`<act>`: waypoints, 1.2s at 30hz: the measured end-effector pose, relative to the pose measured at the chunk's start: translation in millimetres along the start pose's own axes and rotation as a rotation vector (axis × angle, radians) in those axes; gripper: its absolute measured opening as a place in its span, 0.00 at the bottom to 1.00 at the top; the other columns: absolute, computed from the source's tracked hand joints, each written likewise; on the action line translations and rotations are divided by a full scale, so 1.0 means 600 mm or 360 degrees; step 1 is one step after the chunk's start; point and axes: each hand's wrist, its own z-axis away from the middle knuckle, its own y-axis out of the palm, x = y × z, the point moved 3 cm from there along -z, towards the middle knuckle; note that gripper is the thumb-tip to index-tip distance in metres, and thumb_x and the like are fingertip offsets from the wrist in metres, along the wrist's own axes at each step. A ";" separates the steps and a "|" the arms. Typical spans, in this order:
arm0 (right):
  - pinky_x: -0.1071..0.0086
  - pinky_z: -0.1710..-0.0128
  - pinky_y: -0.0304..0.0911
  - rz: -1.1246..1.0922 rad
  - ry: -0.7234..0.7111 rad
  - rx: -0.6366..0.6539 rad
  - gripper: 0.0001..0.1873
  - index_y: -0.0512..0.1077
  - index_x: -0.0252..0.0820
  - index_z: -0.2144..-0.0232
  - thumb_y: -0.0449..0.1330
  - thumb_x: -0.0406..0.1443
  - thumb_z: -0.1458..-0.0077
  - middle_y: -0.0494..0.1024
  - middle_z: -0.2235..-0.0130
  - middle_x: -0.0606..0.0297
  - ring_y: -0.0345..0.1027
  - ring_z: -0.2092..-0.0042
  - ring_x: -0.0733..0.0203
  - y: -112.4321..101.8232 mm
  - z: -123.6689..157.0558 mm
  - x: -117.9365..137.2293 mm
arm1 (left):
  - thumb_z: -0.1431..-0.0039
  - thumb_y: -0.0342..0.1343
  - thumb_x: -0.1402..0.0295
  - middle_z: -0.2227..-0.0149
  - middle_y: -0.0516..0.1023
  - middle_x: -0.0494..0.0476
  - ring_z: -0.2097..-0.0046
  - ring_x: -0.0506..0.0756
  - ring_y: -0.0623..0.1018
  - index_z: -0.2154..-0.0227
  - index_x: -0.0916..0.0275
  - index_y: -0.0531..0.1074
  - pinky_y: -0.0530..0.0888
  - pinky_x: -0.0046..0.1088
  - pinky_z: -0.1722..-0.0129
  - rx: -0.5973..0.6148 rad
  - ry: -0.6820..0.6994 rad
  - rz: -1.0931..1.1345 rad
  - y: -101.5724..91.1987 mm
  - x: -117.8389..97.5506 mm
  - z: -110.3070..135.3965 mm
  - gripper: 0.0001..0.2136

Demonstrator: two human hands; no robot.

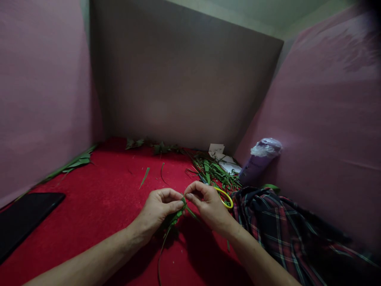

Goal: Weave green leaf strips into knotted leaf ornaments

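Observation:
Both hands meet over the red cloth, low in the middle of the head view. My left hand pinches green leaves between thumb and fingers, and a long thin strip hangs down from them. Close beside it, my right hand is closed in a pinch at the top of the same leaves. What exactly lies between its fingertips is too small to make out. Scissors with yellow handles lie just behind the right hand, their blades partly over cut greenery.
A pile of cut leaves and stems lies beside white papers. A purple container with plastic on top leans by the right wall. Plaid cloth is at right, a black flat object at left. Leaves line the left wall.

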 end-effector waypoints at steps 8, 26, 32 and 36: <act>0.71 0.72 0.54 0.0014 -0.0039 0.0032 0.04 0.70 0.42 0.74 0.57 0.31 0.48 0.70 0.75 0.69 0.60 0.72 0.64 0.001 0.000 0.000 | 0.62 0.67 0.66 0.80 0.75 0.51 0.79 0.47 0.69 0.77 0.66 0.75 0.63 0.22 0.77 0.0013 0.0015 -0.0021 0.001 0.000 0.001 0.10; 0.72 0.71 0.56 -0.0493 0.0096 0.0109 0.04 0.69 0.40 0.75 0.60 0.34 0.51 0.69 0.75 0.70 0.60 0.72 0.66 0.006 -0.006 0.001 | 0.62 0.68 0.67 0.79 0.79 0.53 0.80 0.46 0.72 0.76 0.66 0.73 0.65 0.17 0.79 0.0126 -0.0091 0.0180 0.004 -0.002 0.005 0.11; 0.73 0.74 0.55 -0.0531 0.0120 0.0086 0.04 0.69 0.40 0.74 0.60 0.35 0.51 0.67 0.76 0.71 0.59 0.74 0.67 0.006 -0.007 0.000 | 0.62 0.68 0.66 0.79 0.79 0.54 0.80 0.46 0.72 0.75 0.66 0.73 0.66 0.18 0.79 0.0147 -0.0127 0.0190 0.003 0.002 0.003 0.12; 0.73 0.73 0.56 -0.0521 0.0086 0.0051 0.03 0.69 0.41 0.72 0.60 0.34 0.52 0.67 0.75 0.70 0.60 0.73 0.67 0.005 -0.006 0.002 | 0.63 0.69 0.67 0.80 0.79 0.54 0.81 0.46 0.72 0.76 0.67 0.73 0.64 0.17 0.80 0.0126 -0.0130 0.0185 0.003 0.001 0.003 0.12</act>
